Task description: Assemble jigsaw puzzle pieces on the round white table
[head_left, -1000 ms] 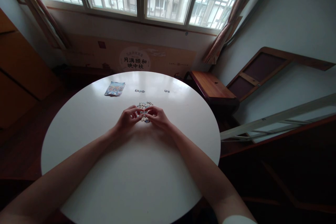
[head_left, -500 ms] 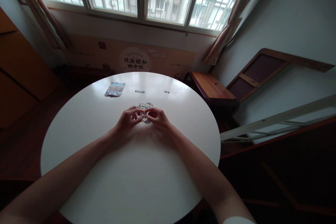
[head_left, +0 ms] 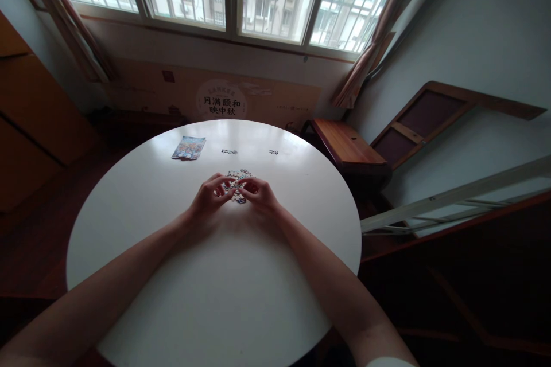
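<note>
Over a small heap of jigsaw puzzle pieces near the middle of the round white table, my two hands almost meet at the fingertips. My left hand is curled, thumb and index finger bent toward the pile's centre. From the other side my right hand pinches with thumb and index finger. A tiny puzzle piece seems to be between the fingertips of both hands; its outline is hard to make out. The hands partly cover the heap, and several pieces show beyond and below the fingers.
On the white table, a colourful printed packet lies at the far left. Two small groups of puzzle pieces, a left group and a right group, lie beyond the heap. A wooden stool stands past the right edge.
The fingertips have shifted very slightly around the small piece between them. The heap, the packet and the two far groups of pieces stay in place.
</note>
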The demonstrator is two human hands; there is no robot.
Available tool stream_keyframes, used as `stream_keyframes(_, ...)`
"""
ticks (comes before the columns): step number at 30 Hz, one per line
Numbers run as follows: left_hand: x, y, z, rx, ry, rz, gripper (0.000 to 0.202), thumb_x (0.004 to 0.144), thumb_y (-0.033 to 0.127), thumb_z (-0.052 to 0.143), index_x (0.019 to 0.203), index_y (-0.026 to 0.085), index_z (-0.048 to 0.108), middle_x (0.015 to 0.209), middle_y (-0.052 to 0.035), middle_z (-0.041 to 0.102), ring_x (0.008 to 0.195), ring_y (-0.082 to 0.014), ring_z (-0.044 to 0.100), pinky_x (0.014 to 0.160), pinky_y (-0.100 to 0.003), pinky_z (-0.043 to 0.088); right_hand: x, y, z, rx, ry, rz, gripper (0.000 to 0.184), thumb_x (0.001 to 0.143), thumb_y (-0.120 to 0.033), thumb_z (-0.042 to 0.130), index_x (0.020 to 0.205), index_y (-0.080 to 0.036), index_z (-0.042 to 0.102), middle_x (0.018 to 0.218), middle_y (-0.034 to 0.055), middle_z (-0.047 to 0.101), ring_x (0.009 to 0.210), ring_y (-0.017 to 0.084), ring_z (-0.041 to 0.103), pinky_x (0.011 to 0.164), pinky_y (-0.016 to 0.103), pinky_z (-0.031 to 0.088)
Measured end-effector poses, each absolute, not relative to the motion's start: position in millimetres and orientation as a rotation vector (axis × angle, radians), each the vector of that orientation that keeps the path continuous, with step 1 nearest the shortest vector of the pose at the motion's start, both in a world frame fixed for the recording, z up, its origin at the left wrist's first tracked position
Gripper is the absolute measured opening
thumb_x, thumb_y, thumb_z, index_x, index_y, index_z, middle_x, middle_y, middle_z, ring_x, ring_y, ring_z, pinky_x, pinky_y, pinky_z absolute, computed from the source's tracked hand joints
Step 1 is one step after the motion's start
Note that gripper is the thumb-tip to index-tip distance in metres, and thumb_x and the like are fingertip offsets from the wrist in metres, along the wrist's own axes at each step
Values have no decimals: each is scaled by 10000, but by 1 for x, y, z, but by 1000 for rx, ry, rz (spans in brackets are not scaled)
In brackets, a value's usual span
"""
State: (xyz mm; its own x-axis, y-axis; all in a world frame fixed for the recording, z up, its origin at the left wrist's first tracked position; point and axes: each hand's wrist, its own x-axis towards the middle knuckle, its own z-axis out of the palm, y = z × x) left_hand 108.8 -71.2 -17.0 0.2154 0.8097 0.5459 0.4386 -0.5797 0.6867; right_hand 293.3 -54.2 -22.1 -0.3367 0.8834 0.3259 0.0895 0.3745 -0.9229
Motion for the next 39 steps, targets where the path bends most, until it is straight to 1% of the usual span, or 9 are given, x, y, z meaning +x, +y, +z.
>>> stream_keyframes(2, 110, -72, -16, 2116, 1162, 1339, 253, 811, 346, 635, 1010, 190, 646, 886, -21, 573, 562, -65, 542, 518, -200, 481, 294, -54, -22, -885, -1708, 1034, 339, 746, -426, 662, 936, -145, 669, 595, -27, 535, 499, 67, 439, 480, 198, 374)
stream_keyframes(4, 110, -73, -15, 2132, 1152, 1345, 236, 809, 355, 639, 973, 184, 648, 898, -27, 578, 559, -65, 541, 517, -203, 479, 294, -54, -22, -889, -1713, 1011, 337, 749, -420, 659, 944, -145, 670, 600, -25, 534, 501, 68, 435, 479, 199, 370)
stream_keyframes(8, 109, -72, -19, 2166, 1145, 1317, 224, 814, 377, 632, 911, 176, 654, 869, -32, 593, 563, -76, 552, 519, -211, 481, 295, -54, -23, -899, -1734, 995, 338, 756, -421, 652, 959, -151, 672, 603, -27, 530, 505, 72, 436, 486, 204, 371)
stream_keyframes(17, 107, -68, -24, 2178, 1152, 1309, 227, 813, 385, 637, 878, 169, 662, 851, -35, 611, 555, -80, 551, 519, -216, 476, 294, -54, -26, -899, -1776, 945, 304, 773, -400, 644, 951, -156, 675, 620, -19, 543, 531, 78, 454, 509, 204, 378)
stream_keyframes(23, 107, -67, -24, 2177, 1133, 1311, 221, 811, 382, 640, 861, 168, 659, 820, -35, 606, 585, -97, 572, 533, -223, 488, 294, -54, -26, -907, -1796, 968, 330, 767, -423, 652, 958, -154, 671, 619, -20, 553, 523, 76, 462, 504, 202, 386)
stream_keyframes(28, 108, -67, -23, 2169, 1142, 1315, 211, 807, 377, 642, 850, 170, 653, 826, -34, 608, 577, -97, 570, 525, -221, 478, 295, -53, -27, -912, -1804, 969, 387, 756, -409, 662, 1052, -160, 645, 639, -20, 568, 516, 74, 476, 496, 197, 391)
stream_keyframes(32, 103, -67, -18, 2197, 1186, 1307, 200, 807, 367, 636, 854, 173, 655, 824, -28, 609, 581, -96, 572, 535, -221, 467, 296, -52, -25, -944, -1793, 921, 376, 793, -395, 612, 1089, -165, 627, 669, -9, 586, 522, 78, 480, 506, 202, 396)
stream_keyframes(35, 93, -61, -14, 2205, 1252, 1341, 201, 805, 366, 631, 856, 174, 659, 840, -25, 615, 578, -92, 573, 547, -221, 460, 297, -52, -24, -971, -1778, 886, 338, 816, -384, 577, 1068, -165, 632, 682, -4, 594, 527, 79, 475, 519, 205, 397)
stream_keyframes(39, 72, -47, -13, 2169, 1492, 1390, 215, 804, 373, 615, 850, 169, 667, 845, -29, 628, 567, -99, 569, 552, -229, 453, 298, -52, -24, -990, -1780, 857, 307, 820, -367, 561, 1032, -161, 642, 673, -4, 589, 526, 80, 469, 518, 204, 393)
